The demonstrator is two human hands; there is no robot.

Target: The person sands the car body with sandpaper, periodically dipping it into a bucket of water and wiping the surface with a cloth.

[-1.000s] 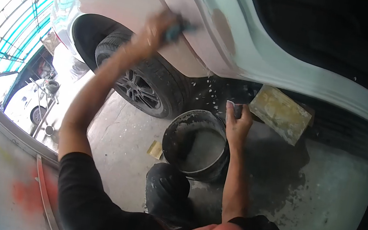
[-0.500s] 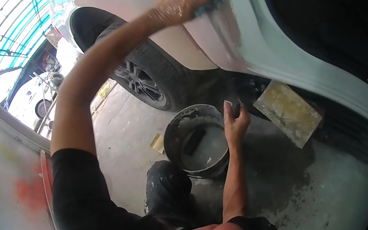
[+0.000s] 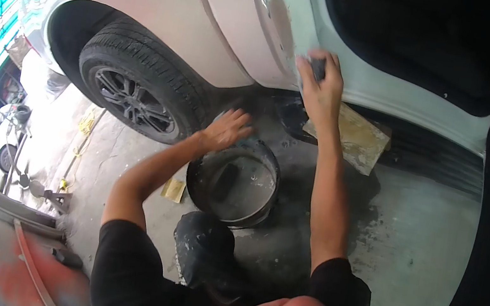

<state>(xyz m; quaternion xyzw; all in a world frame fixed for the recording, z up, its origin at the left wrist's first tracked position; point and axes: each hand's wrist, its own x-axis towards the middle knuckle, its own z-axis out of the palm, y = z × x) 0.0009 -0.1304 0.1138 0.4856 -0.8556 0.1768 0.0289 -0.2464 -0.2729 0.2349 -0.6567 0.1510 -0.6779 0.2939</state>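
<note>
My left hand [image 3: 226,132] is over the back rim of a round bucket [image 3: 190,178] of cloudy water, its fingers curved over a mostly hidden blue-green cloth [image 3: 220,114]. A dark oblong thing [image 3: 226,180] lies in the bucket. My right hand [image 3: 322,91] grips a small dark block [image 3: 318,68] between thumb and fingers, at the lower edge of the pale car body [image 3: 290,29]. Beyond that hand, a grey-brown patch [image 3: 281,18] marks the panel.
A car wheel [image 3: 132,97] stands left of the bucket. A worn yellowish board [image 3: 356,138] rests by the sill, under my right forearm. A small yellow piece [image 3: 173,190] lies on the floor by the bucket. At the lower left is a panel with red patches [image 3: 40,274].
My left hand has come down from the car panel to the bucket. My right hand has risen from beside the bucket to the car's lower edge, still holding the block. The view has shifted right.
</note>
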